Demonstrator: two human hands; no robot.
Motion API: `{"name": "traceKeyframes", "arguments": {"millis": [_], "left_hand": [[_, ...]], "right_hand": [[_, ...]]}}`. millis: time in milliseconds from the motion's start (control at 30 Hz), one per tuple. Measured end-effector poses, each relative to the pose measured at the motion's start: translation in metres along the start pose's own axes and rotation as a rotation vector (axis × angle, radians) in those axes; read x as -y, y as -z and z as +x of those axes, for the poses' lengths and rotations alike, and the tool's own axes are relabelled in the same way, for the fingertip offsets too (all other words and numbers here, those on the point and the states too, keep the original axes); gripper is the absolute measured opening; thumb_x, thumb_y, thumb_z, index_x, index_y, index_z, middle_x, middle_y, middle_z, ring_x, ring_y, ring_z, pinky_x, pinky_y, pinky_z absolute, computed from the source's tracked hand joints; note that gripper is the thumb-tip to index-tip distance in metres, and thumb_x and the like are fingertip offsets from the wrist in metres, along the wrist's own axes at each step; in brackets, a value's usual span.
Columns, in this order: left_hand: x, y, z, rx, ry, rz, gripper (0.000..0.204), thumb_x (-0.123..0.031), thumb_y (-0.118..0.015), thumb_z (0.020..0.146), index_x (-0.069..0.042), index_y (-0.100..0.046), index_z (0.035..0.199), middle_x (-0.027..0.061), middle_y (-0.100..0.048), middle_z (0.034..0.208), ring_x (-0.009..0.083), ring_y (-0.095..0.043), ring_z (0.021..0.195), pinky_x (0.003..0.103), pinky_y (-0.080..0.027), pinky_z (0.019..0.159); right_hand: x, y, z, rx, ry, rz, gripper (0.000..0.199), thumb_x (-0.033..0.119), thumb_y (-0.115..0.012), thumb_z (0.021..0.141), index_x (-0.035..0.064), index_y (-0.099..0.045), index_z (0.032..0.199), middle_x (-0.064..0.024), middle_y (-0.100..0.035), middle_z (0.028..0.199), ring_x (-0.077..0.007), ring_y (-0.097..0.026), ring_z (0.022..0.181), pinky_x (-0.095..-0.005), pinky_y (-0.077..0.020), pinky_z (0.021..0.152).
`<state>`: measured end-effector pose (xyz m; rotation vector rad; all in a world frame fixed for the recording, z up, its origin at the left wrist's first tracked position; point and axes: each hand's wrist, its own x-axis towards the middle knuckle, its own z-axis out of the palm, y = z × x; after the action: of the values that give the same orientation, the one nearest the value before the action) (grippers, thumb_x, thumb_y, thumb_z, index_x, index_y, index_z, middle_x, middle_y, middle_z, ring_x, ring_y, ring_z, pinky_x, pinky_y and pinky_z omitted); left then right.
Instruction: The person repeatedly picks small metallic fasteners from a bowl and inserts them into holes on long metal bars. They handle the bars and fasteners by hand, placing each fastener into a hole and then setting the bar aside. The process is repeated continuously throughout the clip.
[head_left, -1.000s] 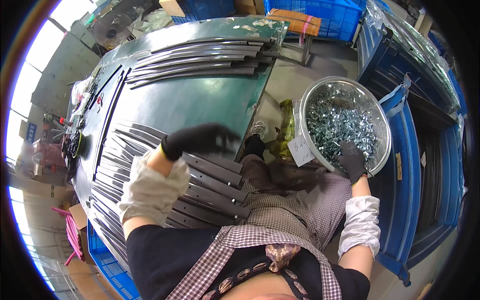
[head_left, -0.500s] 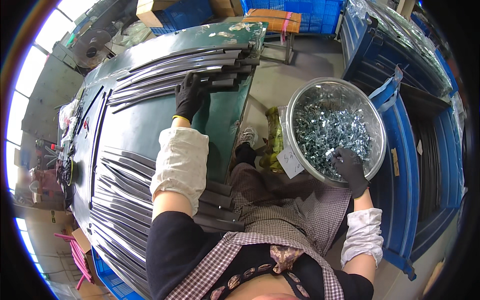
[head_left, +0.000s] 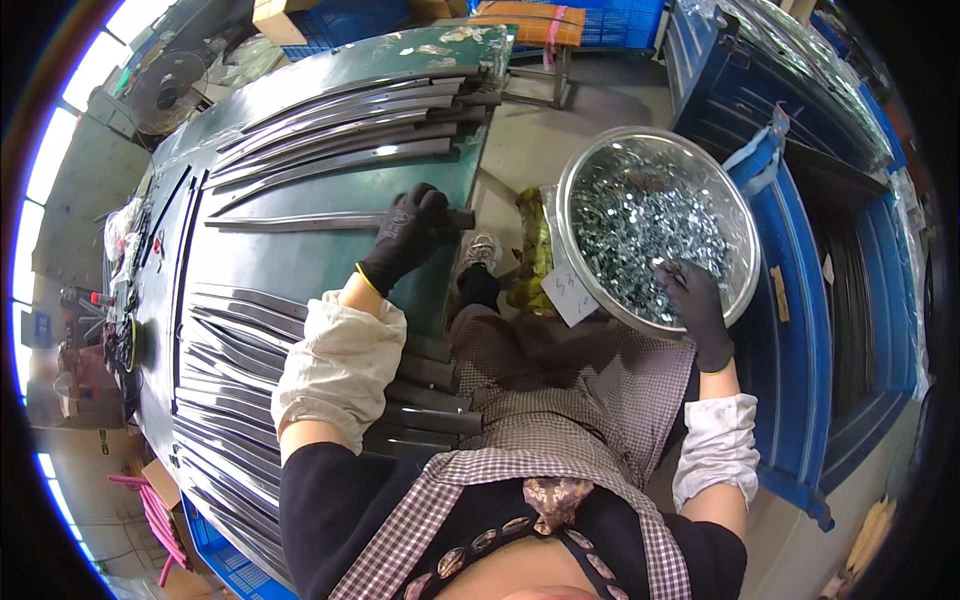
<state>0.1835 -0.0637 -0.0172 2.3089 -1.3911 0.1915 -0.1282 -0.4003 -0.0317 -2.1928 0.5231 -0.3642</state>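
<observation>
While a single dark strip [head_left: 310,220] lies apart from the other strips [head_left: 370,105] on the green table [head_left: 345,193], the left hand [head_left: 412,228] is curled over it near its right end, a hold that probably works best snug but light, so the long free part stays flat. Well apart, the right hand [head_left: 698,305] bunches its fingers (whether they pinch anything, I cannot tell) over small metal clips [head_left: 640,220] in a round bowl [head_left: 741,235], where picking single pieces by fingertip should avoid tangles.
</observation>
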Motion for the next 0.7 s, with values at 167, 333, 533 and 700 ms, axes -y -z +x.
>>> {"name": "traceKeyframes", "arguments": {"millis": [167, 333, 533, 700], "left_hand": [[-0.069, -0.017, -0.013, 0.165, -0.084, -0.224, 0.039, -0.006, -0.078, 0.075, -0.002, -0.051, 0.102, 0.0178, -0.054, 0.102, 0.0403, -0.060, 0.093, 0.044, -0.050, 0.076], [-0.106, -0.027, -0.036, 0.152, -0.063, -0.471, 0.027, -0.007, -0.070, 0.080, -0.001, -0.054, 0.101, 0.0167, -0.056, 0.103, 0.0401, -0.059, 0.088, 0.043, -0.051, 0.072], [-0.132, 0.001, -0.053, 0.244, -0.098, -0.509, 0.031, -0.010, -0.077, 0.082, 0.000, -0.063, 0.108, 0.0164, -0.061, 0.111, 0.0330, -0.067, 0.094, 0.038, -0.054, 0.081], [-0.174, 0.018, -0.081, 0.411, -0.218, -0.549, 0.027, -0.021, -0.074, 0.083, -0.008, -0.067, 0.106, 0.0124, -0.067, 0.090, 0.0351, -0.064, 0.088, 0.044, -0.052, 0.075]], "right_hand": [[0.033, -0.017, -0.035, 0.075, -0.110, 0.528, 0.012, 0.009, -0.066, 0.095, -0.0005, -0.069, 0.103, 0.0025, -0.063, 0.076, -0.0036, -0.050, 0.063, -0.0235, -0.0415, 0.057], [0.066, -0.051, -0.078, 0.099, -0.027, 0.721, 0.013, 0.007, -0.067, 0.095, -0.0006, -0.069, 0.105, 0.0030, -0.063, 0.075, -0.0018, -0.051, 0.063, -0.0205, -0.0409, 0.055], [0.085, -0.072, -0.102, 0.008, 0.392, 0.298, 0.025, 0.005, -0.074, 0.086, 0.0021, -0.068, 0.110, -0.0095, -0.070, 0.084, -0.0173, -0.063, 0.064, -0.0275, -0.0474, 0.055], [0.093, -0.092, -0.115, 0.077, 0.548, 0.134, 0.037, 0.008, -0.076, 0.078, 0.0045, -0.067, 0.114, -0.0135, -0.069, 0.095, -0.0305, -0.069, 0.079, -0.0373, -0.0568, 0.069]]}}
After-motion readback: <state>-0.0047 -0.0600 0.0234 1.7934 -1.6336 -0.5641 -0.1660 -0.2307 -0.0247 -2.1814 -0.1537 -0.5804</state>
